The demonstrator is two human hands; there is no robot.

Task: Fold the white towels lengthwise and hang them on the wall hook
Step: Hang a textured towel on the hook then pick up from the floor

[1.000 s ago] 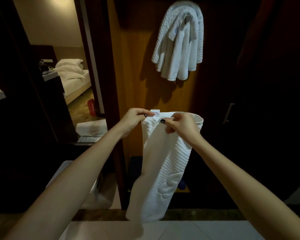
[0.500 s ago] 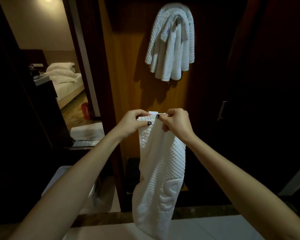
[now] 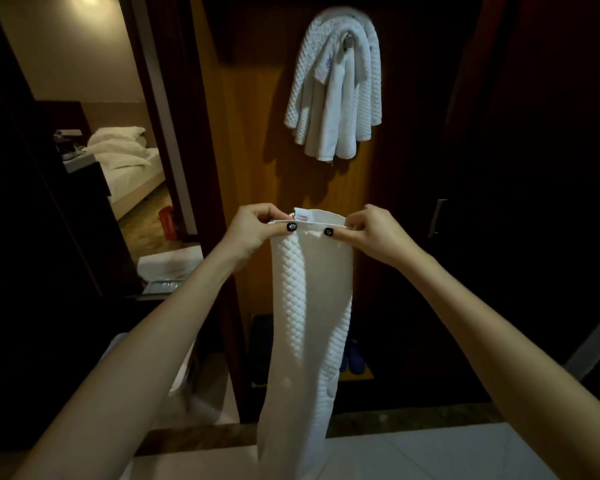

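The left hand (image 3: 253, 230) and right hand (image 3: 378, 235) each pinched a top corner of the folded white towel (image 3: 309, 306), holding its narrow hem taut so the long strip hung straight below the wall hook (image 3: 349, 39), where other towels (image 3: 333, 91) were already draped. The layers probably lined up, though the dim light hid the far edge.

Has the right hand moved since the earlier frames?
Yes: the right hand moved rightward, closer to the metal door handle, stretching the top edge of the white towel it pinches.
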